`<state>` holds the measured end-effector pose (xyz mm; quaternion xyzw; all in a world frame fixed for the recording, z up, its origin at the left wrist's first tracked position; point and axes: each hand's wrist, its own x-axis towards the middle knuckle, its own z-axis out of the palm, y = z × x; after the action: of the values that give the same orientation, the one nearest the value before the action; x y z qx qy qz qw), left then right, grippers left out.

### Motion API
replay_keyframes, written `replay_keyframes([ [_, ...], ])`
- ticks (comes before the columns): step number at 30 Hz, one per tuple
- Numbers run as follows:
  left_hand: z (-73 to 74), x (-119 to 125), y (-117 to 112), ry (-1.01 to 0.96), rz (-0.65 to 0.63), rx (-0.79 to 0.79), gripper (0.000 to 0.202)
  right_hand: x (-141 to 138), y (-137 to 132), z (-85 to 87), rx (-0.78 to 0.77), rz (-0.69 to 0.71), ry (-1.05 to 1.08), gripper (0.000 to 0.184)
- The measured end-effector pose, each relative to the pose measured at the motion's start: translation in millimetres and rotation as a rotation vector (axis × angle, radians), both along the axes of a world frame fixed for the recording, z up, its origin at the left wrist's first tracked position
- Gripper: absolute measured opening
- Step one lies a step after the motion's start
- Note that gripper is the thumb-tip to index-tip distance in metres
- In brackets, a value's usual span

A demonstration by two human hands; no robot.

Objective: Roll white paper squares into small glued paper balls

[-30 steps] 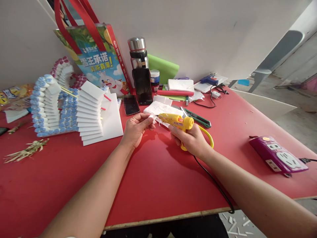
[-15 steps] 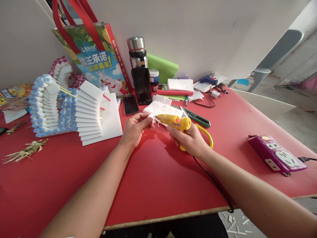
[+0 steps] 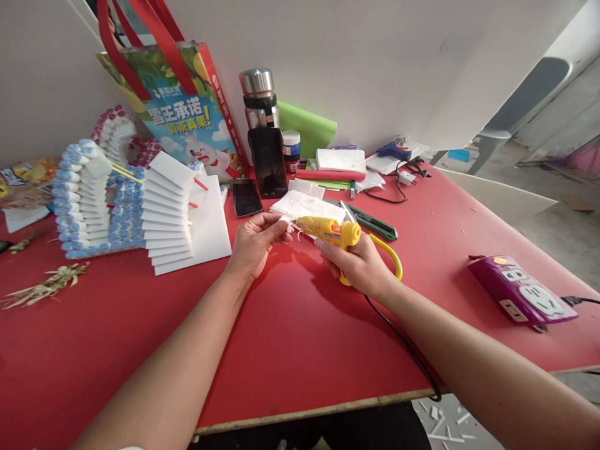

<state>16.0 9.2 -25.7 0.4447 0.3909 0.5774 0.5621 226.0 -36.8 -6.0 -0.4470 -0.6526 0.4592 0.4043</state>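
My right hand [image 3: 359,262] is wrapped round the handle of a yellow hot glue gun [image 3: 323,228], whose nozzle points left. A small white piece [image 3: 285,220] is pinched between the fingertips of my left hand [image 3: 257,244], right at the nozzle tip; its exact kind is too small to make out. Just behind both hands lie white sheets [image 3: 300,206] and a green box cutter [image 3: 375,224]. Left of my left hand, a fan-like stepped stack of white boards [image 3: 167,219] stands beside a curved structure with blue-and-white rolled pieces [image 3: 70,200].
A purple power strip [image 3: 522,290] sits on the right of the red table [image 3: 281,356]. Behind stand a printed bag [image 3: 187,119], a steel thermos [image 3: 257,84] and an upright black phone [image 3: 267,162]. The gun's black cord [image 3: 403,344] runs over the front edge.
Almost nothing differs. My hands, the glue gun and the small white piece keep the same positions, while the whole view has shifted very slightly.
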Motion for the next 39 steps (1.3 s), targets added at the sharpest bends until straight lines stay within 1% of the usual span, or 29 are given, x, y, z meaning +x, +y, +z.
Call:
replay_keyframes([
  [4,-1.1,-0.7,0.5,-0.009,-0.005,0.004,0.027,0.4,0.7,-0.7,-0.023,-0.020,0.007,0.043],
  [13,-1.7,-0.5,1.3,-0.023,-0.001,0.005,0.024,0.4,-0.4,-0.8,-0.013,-0.010,-0.023,0.045],
  [22,-1.3,-0.3,0.7,-0.027,-0.007,-0.005,0.025,0.9,1.5,-1.6,-0.019,-0.042,-0.018,0.048],
  [26,-2.0,-0.2,0.2,-0.011,-0.025,-0.015,0.026,0.3,0.3,0.7,-0.013,-0.033,0.004,0.044],
  [33,-3.3,0.3,-0.2,0.031,-0.065,-0.008,0.026,0.2,0.2,0.7,-0.005,-0.036,-0.020,0.044],
  [39,-1.5,0.8,-0.2,0.011,-0.039,-0.011,0.026,0.1,0.4,0.0,0.005,-0.026,-0.018,0.043],
])
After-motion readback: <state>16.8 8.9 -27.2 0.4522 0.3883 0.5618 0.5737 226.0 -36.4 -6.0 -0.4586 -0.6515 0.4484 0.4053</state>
